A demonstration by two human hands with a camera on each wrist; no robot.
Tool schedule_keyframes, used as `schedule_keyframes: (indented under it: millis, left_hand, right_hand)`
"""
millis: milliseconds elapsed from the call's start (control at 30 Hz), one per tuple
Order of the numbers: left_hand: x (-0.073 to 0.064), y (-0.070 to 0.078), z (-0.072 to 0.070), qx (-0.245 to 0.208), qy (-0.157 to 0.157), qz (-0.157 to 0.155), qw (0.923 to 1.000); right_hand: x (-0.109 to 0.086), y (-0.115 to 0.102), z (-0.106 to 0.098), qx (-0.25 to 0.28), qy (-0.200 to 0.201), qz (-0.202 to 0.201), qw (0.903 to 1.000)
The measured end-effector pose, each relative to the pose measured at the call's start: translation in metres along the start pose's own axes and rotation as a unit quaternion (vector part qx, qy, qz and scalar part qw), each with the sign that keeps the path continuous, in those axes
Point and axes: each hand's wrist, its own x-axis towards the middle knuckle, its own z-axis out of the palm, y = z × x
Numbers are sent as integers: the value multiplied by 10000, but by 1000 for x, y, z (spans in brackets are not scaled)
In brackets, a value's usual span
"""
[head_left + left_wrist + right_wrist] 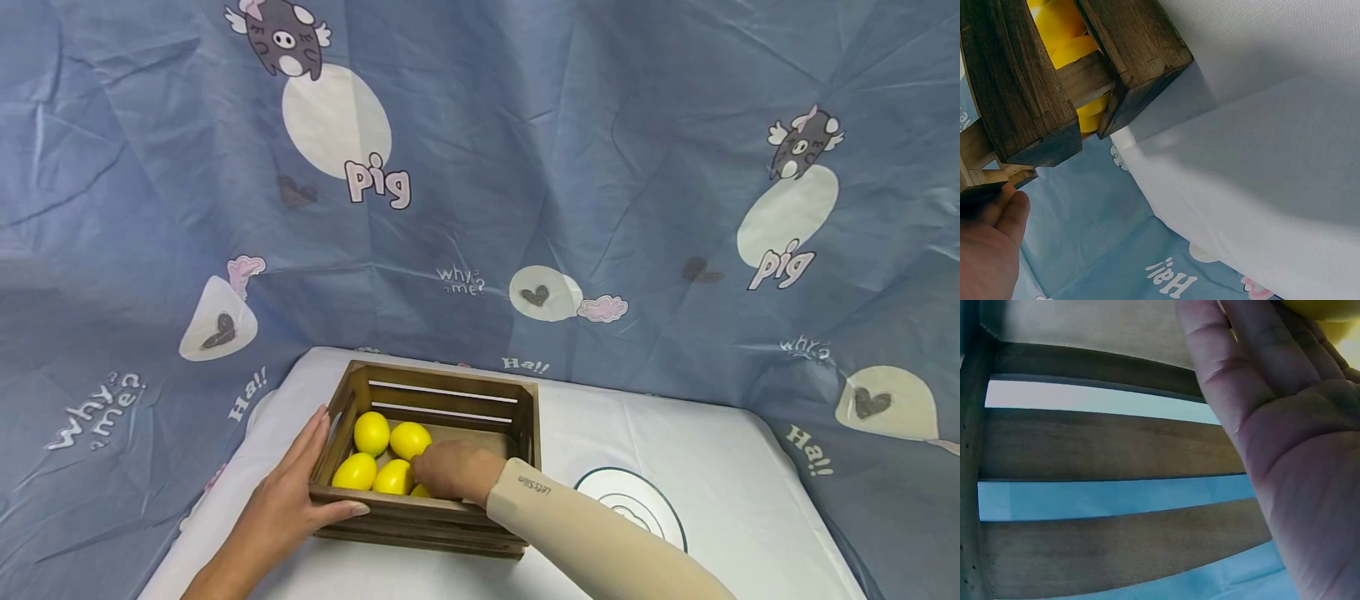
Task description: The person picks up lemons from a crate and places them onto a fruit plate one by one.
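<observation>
A brown slatted wooden crate (435, 521) stands on the white-covered table with several smooth yellow lemons (372, 433) in its left half. My left hand (288, 492) lies against the crate's left side, its fingers straight along the wall and its thumb on the front edge. Inside the crate, near the front wall, my right hand (459, 471) is bent around a lemon (422, 492) that shows only in part. In the right wrist view, a lemon (1322, 307) lies at the palm side of the fingers; the fingertips and thumb are hidden.
Right of the crate, a white round thing with dark green rings (630, 504) lies on the white cloth (742, 492), partly covered by my right sleeve (577, 525). A blue printed curtain (480, 167) hangs behind and around the table.
</observation>
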Motion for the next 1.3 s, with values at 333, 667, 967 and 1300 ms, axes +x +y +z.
schedule_keyframes:
  millis: [333, 667, 967, 1300]
  left_hand:
    - [0, 1, -2, -60, -88, -93, 9999]
    - [1, 0, -1, -68, -50, -15, 10000]
    - [0, 1, -1, -31, -53, -65, 10000]
    - [-1, 0, -1, -48, -61, -95, 9999]
  right_hand:
    - [3, 5, -1, -236, 57, -11, 9997]
    - [-3, 7, -11, -7, 121, -152, 9998]
    - [-16, 9, -25, 666, 93, 34, 9977]
    - [-34, 16, -33, 1024, 518, -134, 9933]
